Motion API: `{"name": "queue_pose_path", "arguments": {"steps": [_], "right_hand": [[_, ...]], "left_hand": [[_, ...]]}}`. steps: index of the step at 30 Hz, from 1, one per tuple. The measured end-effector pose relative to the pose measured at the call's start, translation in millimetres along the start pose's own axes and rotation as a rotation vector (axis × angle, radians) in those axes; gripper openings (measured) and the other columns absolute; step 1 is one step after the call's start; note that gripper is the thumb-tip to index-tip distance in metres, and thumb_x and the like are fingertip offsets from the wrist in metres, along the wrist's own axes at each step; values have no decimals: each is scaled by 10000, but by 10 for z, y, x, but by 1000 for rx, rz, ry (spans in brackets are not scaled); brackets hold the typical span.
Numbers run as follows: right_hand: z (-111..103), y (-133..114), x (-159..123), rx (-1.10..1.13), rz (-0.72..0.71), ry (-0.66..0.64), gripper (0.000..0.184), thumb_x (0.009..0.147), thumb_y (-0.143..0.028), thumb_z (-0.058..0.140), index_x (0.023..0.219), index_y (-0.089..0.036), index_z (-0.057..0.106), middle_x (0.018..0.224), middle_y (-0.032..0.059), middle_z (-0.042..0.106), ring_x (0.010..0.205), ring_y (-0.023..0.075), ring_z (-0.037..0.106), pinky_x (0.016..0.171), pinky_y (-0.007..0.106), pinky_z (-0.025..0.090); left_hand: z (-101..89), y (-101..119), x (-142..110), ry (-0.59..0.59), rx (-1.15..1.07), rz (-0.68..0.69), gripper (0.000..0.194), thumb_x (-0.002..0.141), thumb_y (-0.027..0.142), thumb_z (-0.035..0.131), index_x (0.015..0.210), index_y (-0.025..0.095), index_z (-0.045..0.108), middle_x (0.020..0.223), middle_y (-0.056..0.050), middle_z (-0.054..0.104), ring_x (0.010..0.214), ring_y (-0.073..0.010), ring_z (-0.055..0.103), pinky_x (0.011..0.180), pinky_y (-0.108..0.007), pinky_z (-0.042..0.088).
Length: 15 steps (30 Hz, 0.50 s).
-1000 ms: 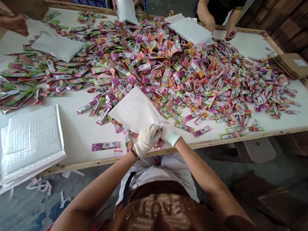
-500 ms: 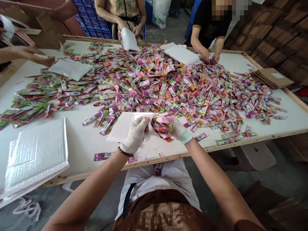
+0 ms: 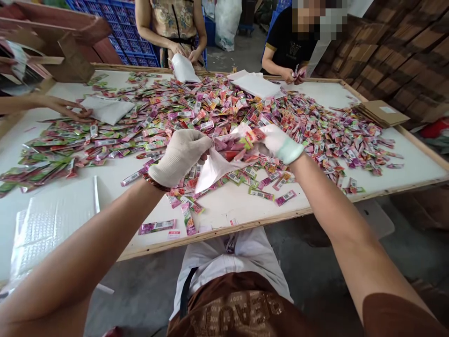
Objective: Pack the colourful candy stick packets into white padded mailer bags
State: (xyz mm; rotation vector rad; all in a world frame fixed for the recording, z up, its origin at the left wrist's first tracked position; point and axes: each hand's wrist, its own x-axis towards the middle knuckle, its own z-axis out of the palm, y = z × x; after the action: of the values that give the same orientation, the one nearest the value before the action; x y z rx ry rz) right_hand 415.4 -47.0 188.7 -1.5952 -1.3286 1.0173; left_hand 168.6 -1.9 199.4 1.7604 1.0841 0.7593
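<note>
Both my hands wear white gloves and are raised above the table's near side. My left hand (image 3: pixel 179 157) is closed on the mouth of a white bubble mailer (image 3: pixel 214 169), holding it up and open. My right hand (image 3: pixel 279 142) is closed on a bunch of colourful sachets (image 3: pixel 239 145), which sits at the mailer's opening. A wide heap of the same pink, green and orange sachets (image 3: pixel 224 112) covers the white table (image 3: pixel 224 210) just beyond my hands.
A stack of white bubble mailers (image 3: pixel 52 220) lies at the near left. Across the table, two people handle mailers (image 3: pixel 182 68) and sachets, and another person's hand (image 3: pixel 66 108) rests on a mailer at far left. Flat cardboard (image 3: pixel 380 112) lies at far right.
My hands have lifted the mailer off the table. The right hand has gathered a bunch of sachets and brought it to the mailer's open mouth. The camera has tilted upward.
</note>
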Motion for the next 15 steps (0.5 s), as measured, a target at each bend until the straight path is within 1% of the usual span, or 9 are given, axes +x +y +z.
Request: {"name": "queue_pose_path", "arguments": {"steps": [3,6,8,10,11,13,14,15], "right_hand": [[-27,-72,-62,-65,41,35,347,746,-310,720,548,-209,453,447,-59,383,434,86,397,422,217,312],[-54,-111,-147,-93,27,25,348,764,-291,697,527,-199,460,417,-65,367,401,68,351,413,219,263],[-61,-137,-215,-131,34,25,336,777,-279,686,527,-188,480,412,-63,386,396,62,351,412,217,249],[-70,-168,-314,-169,67,27,321,772,-265,682,522,-177,501,398,-57,407,385,61,360,401,211,239],[-79,-180,-383,-178,75,20,315,774,-273,681,524,-171,517,392,-52,421,378,64,371,395,208,240],[-99,-168,-566,-164,64,-19,332,801,-337,667,542,-162,554,390,-37,455,367,73,399,383,205,254],[-102,-130,-679,-156,61,-52,352,817,-377,657,553,-159,570,397,-25,479,364,80,416,380,206,268],[-95,-60,-806,-158,70,-86,372,828,-408,645,560,-158,582,407,-12,504,362,87,429,378,209,285]], "left_hand": [[-19,36,19,-62,72,-7,199,791,198,571,602,136,592,511,-16,535,457,-91,469,476,-230,333],[-19,20,59,-63,124,49,213,832,218,556,639,138,594,549,-17,540,485,-95,468,514,-247,336],[-16,28,91,-68,268,70,239,825,203,572,590,155,567,520,9,470,475,-84,393,527,-256,301],[-19,80,109,-71,424,101,272,800,174,587,534,173,527,498,30,383,472,-80,310,533,-264,263],[-22,123,109,-61,461,141,269,798,167,585,535,178,524,510,31,374,483,-84,301,540,-265,259],[-17,220,82,-17,491,256,222,808,167,566,586,181,563,561,18,431,521,-102,350,564,-263,282],[5,259,50,-12,524,311,200,808,164,562,610,175,585,585,11,463,542,-108,377,583,-261,300],[48,280,3,-37,579,354,191,803,160,565,616,167,600,596,7,482,554,-110,391,601,-261,313]]}}
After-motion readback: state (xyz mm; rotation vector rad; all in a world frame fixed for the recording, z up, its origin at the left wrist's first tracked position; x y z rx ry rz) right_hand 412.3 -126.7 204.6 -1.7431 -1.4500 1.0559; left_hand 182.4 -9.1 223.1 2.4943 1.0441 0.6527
